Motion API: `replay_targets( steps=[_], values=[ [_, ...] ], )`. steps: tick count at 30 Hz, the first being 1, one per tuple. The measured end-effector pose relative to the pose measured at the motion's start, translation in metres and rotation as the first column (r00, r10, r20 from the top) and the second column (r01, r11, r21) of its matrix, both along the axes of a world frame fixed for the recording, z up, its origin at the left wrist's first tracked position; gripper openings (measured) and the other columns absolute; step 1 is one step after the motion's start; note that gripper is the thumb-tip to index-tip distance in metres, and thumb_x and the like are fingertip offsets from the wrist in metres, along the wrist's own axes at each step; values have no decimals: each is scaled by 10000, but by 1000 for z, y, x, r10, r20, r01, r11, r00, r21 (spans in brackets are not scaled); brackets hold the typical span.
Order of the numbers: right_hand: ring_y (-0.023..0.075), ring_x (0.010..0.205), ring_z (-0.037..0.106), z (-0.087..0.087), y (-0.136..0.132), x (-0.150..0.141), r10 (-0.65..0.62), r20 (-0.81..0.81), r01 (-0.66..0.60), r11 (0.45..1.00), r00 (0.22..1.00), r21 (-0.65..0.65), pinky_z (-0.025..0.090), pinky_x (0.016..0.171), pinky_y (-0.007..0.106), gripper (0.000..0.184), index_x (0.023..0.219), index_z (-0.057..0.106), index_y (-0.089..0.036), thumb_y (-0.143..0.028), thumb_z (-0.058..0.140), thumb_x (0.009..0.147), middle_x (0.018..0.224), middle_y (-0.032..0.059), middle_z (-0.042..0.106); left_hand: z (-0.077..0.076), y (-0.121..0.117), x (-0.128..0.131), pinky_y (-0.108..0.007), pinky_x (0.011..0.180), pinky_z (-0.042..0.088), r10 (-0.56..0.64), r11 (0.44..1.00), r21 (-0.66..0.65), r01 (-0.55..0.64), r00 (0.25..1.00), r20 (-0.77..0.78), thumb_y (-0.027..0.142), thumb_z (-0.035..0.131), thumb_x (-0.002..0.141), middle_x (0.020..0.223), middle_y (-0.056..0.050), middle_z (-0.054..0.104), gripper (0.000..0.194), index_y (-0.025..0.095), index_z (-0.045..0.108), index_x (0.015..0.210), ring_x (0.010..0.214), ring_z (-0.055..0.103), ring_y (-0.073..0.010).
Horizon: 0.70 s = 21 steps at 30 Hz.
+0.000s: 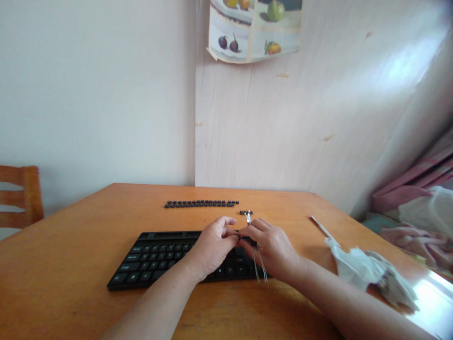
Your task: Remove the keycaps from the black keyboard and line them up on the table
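A black keyboard (pixel 141 255) lies on the wooden table, partly covered by my hands and forearms. Over its upper right part, my left hand (pixel 215 243) is closed in a pinch, its fingertips meeting those of the other hand. Something small and dark shows between the fingertips, too hidden to name. My right hand (pixel 271 245) is closed around a wire keycap puller (pixel 261 264). The puller's thin wire ends stick out below the palm, and its shiny other end shows above the fingers. Beyond the keyboard, loose black keycaps (pixel 201 204) are laid out in rows.
A few more keycaps (pixel 246 212) sit just behind my right hand. On the table's right are a thin white stick (pixel 323 227) and a crumpled white plastic bag (pixel 354 264). A wooden chair (pixel 31 193) stands at the left; folded cloth (pixel 410 236) lies beyond the right edge.
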State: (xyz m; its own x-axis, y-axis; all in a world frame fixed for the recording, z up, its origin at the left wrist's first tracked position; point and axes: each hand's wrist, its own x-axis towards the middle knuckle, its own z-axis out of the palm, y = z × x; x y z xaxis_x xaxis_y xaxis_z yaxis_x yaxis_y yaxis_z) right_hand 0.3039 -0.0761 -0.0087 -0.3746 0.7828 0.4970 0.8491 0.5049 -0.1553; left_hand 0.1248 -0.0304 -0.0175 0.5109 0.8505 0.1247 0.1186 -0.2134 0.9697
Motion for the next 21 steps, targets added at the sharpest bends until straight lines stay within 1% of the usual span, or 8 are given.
replay_targets(
  steps=[3, 5, 8, 11, 15, 18, 21],
  values=[
    [188, 856, 596, 3, 2, 3, -5, 19, 5, 1000, 1000, -1, 444, 748, 280, 178, 1027, 672, -237, -277, 556, 899, 896, 57, 645, -1, 1, 0, -335, 915, 495, 11, 999, 34, -10, 1000, -19, 218, 579, 839, 1052, -90, 720, 477, 155, 447, 1294, 963, 677, -175],
    [186, 851, 601, 7, 5, 9, -45, 0, 45, 999, 999, 9, 438, 729, 275, 175, 1018, 674, -233, -288, 558, 899, 912, 58, 652, -1, 4, -1, -329, 940, 483, 76, 991, 118, -71, 996, -39, 245, 569, 855, 1093, -99, 709, 448, 161, 464, 1282, 1010, 665, -176],
    [175, 804, 608, 13, 15, 21, -156, -62, 158, 987, 986, 24, 425, 685, 267, 184, 1014, 681, -238, -318, 566, 894, 936, 55, 664, -4, 10, -5, -341, 941, 481, 220, 942, 277, -187, 971, -93, 286, 539, 877, 1092, -103, 703, 335, 167, 540, 1190, 1014, 660, -184],
    [163, 736, 604, 16, 32, 34, -236, -99, 236, 972, 967, -16, 405, 630, 255, 195, 987, 695, -239, -352, 580, 878, 891, 45, 670, -8, 16, -10, -362, 926, 480, 333, 881, 410, -234, 924, -189, 287, 515, 882, 1093, -104, 699, 246, 179, 596, 1088, 1013, 656, -201],
    [156, 721, 607, 12, 58, 46, -289, -62, 281, 953, 955, -110, 403, 631, 248, 198, 972, 704, -231, -350, 597, 855, 893, 43, 681, -15, 18, -13, -377, 922, 463, 405, 815, 546, -193, 864, -299, 295, 494, 890, 1095, -110, 690, 223, 185, 612, 1043, 1044, 637, -223],
    [173, 802, 630, 6, 74, 50, -312, 13, 309, 934, 950, -177, 414, 681, 252, 205, 992, 706, -231, -339, 607, 848, 937, 55, 695, -17, 16, -14, -369, 915, 457, 415, 796, 589, -144, 836, -357, 289, 499, 882, 1077, -107, 690, 229, 184, 606, 1056, 1042, 631, -228],
    [188, 862, 639, -1, 87, 49, -337, 103, 351, 913, 936, -208, 418, 709, 259, 221, 1012, 707, -237, -349, 594, 860, 984, 63, 701, -15, 14, -14, -368, 914, 454, 412, 790, 605, -100, 817, -404, 287, 503, 874, 1082, -109, 686, 241, 182, 600, 1067, 1051, 623, -236]
  ],
)
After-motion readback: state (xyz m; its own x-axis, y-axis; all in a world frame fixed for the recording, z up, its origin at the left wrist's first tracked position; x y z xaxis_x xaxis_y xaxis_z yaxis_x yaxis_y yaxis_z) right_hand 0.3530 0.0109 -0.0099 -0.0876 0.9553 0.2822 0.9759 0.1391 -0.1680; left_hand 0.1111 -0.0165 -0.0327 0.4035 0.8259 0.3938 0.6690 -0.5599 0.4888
